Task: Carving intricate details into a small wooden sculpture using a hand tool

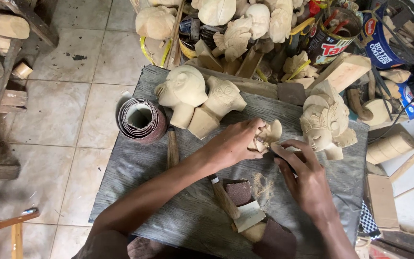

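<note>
My left hand grips a small pale carved wooden piece over the grey wooden workboard. My right hand pinches a folded scrap of sandpaper against the carving's lower right side. A little heap of sawdust lies on the board just below both hands.
Two unfinished carved heads stand at the board's back, a detailed crowned head at right. A sandpaper roll lies left. Tool handles and sandpaper scraps lie near. Carvings, tins and wood offcuts crowd the back.
</note>
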